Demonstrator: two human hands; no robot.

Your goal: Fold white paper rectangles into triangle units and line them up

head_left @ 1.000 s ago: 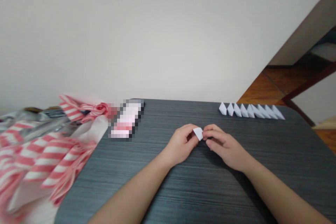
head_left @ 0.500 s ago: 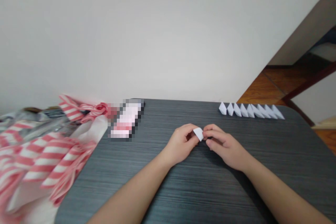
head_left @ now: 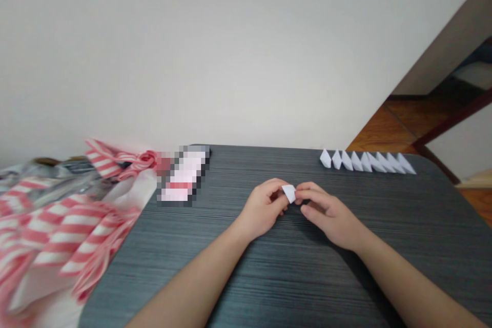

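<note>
A small folded white paper piece (head_left: 289, 192) is pinched between my two hands over the middle of the dark wood-grain table (head_left: 269, 277). My left hand (head_left: 263, 210) has its fingers curled round the paper's left side. Fingertips of my right hand (head_left: 326, 215) press on its right side. Both hands rest on or just above the table top.
A row of several folded white paper pieces (head_left: 367, 162) stands along the table's far right edge. A blurred pink and white flat object (head_left: 182, 177) lies at the far left. Red-and-white striped bags (head_left: 65, 225) crowd the left side. A wall rises behind the table.
The paper piece and both hands have shifted very slightly; the grip looks the same.
</note>
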